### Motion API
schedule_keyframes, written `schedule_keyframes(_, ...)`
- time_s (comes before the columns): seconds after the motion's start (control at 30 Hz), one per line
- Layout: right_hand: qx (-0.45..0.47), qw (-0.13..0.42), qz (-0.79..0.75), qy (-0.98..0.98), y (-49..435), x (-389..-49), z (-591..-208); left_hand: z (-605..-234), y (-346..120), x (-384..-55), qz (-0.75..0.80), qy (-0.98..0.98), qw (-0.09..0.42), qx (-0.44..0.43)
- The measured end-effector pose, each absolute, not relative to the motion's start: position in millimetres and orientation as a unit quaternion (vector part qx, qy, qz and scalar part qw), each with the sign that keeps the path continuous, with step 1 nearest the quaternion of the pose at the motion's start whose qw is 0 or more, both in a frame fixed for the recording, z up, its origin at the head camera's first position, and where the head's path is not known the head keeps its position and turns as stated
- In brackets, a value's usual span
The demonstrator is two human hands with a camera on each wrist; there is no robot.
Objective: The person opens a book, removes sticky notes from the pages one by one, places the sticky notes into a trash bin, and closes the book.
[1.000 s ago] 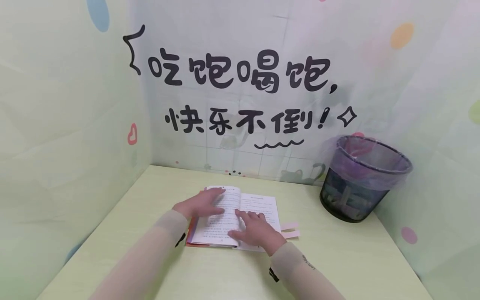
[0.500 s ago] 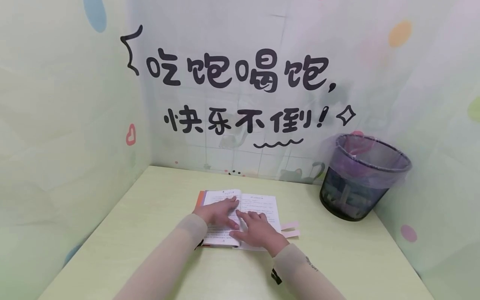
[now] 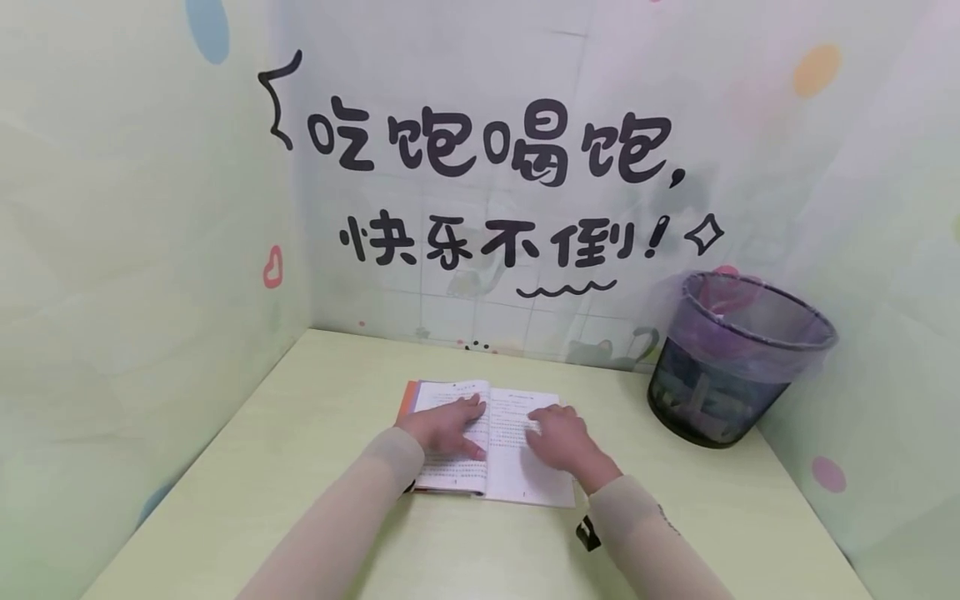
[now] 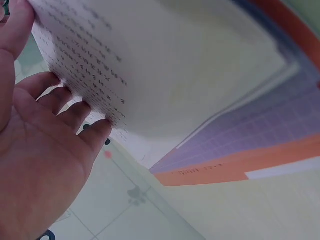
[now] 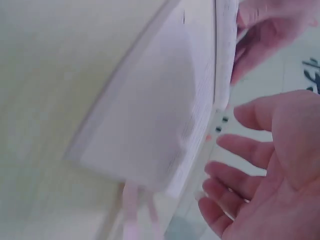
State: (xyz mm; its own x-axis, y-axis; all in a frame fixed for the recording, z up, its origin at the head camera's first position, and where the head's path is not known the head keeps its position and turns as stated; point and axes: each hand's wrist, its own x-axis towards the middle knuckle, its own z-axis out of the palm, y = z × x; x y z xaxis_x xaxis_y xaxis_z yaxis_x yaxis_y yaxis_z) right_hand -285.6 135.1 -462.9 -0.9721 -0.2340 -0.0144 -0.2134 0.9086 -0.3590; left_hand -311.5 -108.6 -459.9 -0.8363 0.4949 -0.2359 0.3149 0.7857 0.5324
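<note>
An open book (image 3: pixel 517 479) with printed pages lies on the table. My left hand (image 3: pixel 446 429) rests on its left page with fingers spread, the thumb and fingertips close to the spine. Its fingertips meet the printed paper in the left wrist view, where the orange and purple cover flap (image 4: pixel 235 162) shows under the pages. Over the right page is my right hand (image 3: pixel 562 442), fingers relaxed and slightly bent. In the right wrist view that hand holds nothing, and two pink paper strips (image 5: pixel 131 212) stick out from the book's outer edge.
A dark mesh wastebasket (image 3: pixel 716 375) with a purple bag liner stands at the back right of the pale table (image 3: pixel 465 550). Walls with printed characters and coloured dots close off the back (image 3: pixel 465 50) and both sides.
My left hand has moved right from the left page's outer part to near the spine. My right hand has moved from the spine toward the right page's outer edge.
</note>
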Motion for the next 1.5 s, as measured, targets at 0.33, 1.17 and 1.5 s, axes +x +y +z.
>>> schedule_keyframes(0.33, -0.012, 0.054, -0.154, 0.986, 175.3, -293.9, -463.9, -463.0, -106.4, -310.9, 0.236, 0.931, 0.188, 0.205)
schedule_keyframes(1.17, -0.019, 0.085, -0.175, 0.981, 170.7, -293.3, -458.8, -464.8, -107.4, -313.4, 0.230, 0.935, 0.189, 0.196)
schedule_keyframes(1.5, -0.038, 0.124, -0.157, 0.979, 165.0, -292.4, -459.2, -467.0, -108.4, -313.4, 0.235, 0.932, 0.188, 0.201)
